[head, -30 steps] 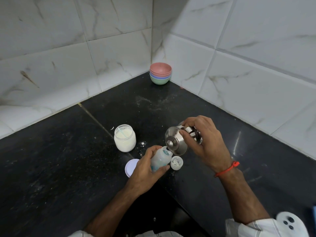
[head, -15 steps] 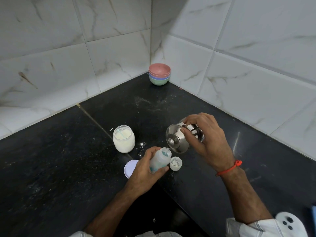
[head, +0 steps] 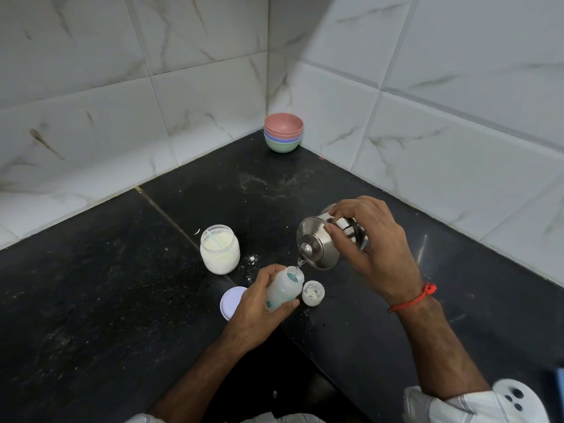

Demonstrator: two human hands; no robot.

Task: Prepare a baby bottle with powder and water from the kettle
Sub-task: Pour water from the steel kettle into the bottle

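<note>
Black stone counter (head: 91, 300), dusted with white specks, carried all items. Left hand (head: 259, 303), nearest the front edge: fingers wrapped around a translucent baby bottle (head: 283, 288), tilted, its open mouth up toward the kettle. White jar lid (head: 232, 302) lay flat just left of that hand; small white bottle cap (head: 313, 293) lay just right of the bottle. Right hand (head: 372, 242): fingers curled tight around the handle of a steel kettle (head: 317, 245), tipped forward, a thin stream of water running from its spout into the bottle. Glass powder jar (head: 219, 249), open, with a scoop inside, stood further back to the left. Stacked coloured bowls (head: 283, 132) occupied the far corner.
</note>
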